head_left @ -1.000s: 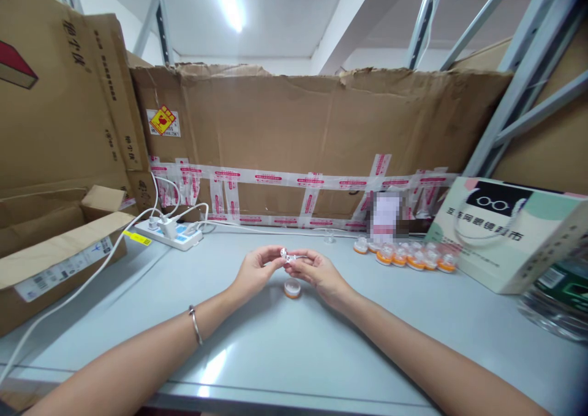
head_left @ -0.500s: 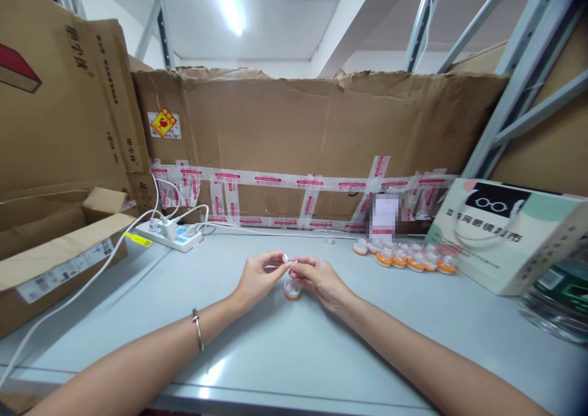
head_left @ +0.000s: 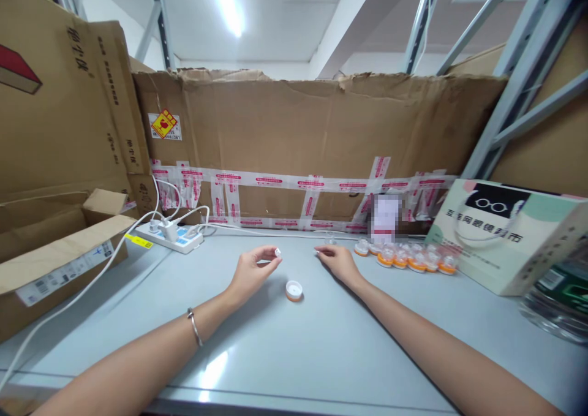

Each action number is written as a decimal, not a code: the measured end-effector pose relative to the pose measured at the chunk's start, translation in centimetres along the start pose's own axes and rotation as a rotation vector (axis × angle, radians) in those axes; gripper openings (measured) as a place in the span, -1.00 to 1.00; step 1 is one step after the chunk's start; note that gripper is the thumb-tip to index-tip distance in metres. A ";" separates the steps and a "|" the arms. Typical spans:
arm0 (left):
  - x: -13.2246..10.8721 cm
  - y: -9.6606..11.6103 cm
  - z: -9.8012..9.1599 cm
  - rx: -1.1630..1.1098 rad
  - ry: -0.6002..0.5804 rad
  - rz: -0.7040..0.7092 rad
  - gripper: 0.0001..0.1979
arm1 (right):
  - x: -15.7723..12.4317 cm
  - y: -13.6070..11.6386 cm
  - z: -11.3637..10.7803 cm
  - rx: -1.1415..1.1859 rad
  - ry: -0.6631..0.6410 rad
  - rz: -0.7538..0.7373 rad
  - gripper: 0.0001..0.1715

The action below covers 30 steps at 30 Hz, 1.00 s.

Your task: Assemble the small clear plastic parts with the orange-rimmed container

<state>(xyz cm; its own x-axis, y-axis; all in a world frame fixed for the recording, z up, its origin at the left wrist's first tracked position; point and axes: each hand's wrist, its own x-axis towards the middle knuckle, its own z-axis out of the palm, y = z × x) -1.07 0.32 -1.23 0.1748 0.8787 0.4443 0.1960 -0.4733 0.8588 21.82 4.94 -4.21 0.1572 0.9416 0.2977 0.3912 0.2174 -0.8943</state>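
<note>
My left hand [head_left: 252, 274] pinches a small white plastic piece [head_left: 278, 252] between thumb and fingertip, held above the table. To the right, my right hand [head_left: 339, 264] is closed low near the tabletop, its fingertips together; a tiny pale spot shows at their tips, too small to make out. Between the hands and a little nearer to me stands a round white cup with an orange base [head_left: 294, 291], open side up. Neither hand touches it. Just beyond my right hand lies a small clear piece [head_left: 329, 238].
Several clear-topped orange-and-white round pieces [head_left: 416, 258] stand at the right back, beside a paper bag [head_left: 491, 238] and a large water bottle [head_left: 558, 296]. A power strip [head_left: 177, 238] with white cables and an open cardboard box [head_left: 64, 263] are at the left. Cardboard [head_left: 275, 128] walls the back.
My hands have parted. My right hand has moved right and away from the white piece, which stays in my left hand. My left hand has shifted slightly left, and the cup shows fully.
</note>
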 end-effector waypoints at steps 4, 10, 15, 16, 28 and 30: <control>0.1 -0.2 0.0 -0.003 -0.027 -0.014 -0.80 | -0.3 0.2 0.7 -0.088 -0.031 -0.069 -0.78; 0.1 -0.4 0.1 -0.042 -0.057 -0.056 -0.77 | -0.4 0.3 0.5 -0.129 -0.047 -0.053 -0.66; 0.2 -0.7 0.3 -0.104 -0.089 -0.127 -0.73 | -0.7 -0.9 0.1 -0.087 -0.017 -0.024 -0.70; 0.2 -0.7 0.4 -0.108 -0.101 -0.145 -0.73 | -1.1 -1.4 0.2 -0.064 -0.031 -0.028 -0.71; -0.3 0.0 1.0 -0.070 -0.078 -0.086 -0.80 | -6.1 -6.3 3.0 0.519 -0.410 0.196 -0.70; -0.4 0.1 1.0 -0.034 -0.066 -0.065 -0.81 | -6.0 -6.2 3.1 0.549 -0.407 0.225 -0.67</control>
<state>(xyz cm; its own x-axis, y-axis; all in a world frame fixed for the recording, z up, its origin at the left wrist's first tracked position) -0.20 -0.08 -1.57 0.2259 0.9010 0.3703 0.1764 -0.4117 0.8941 15.68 -1.28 -1.49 -0.2117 0.9767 0.0338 -0.1399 0.0040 -0.9902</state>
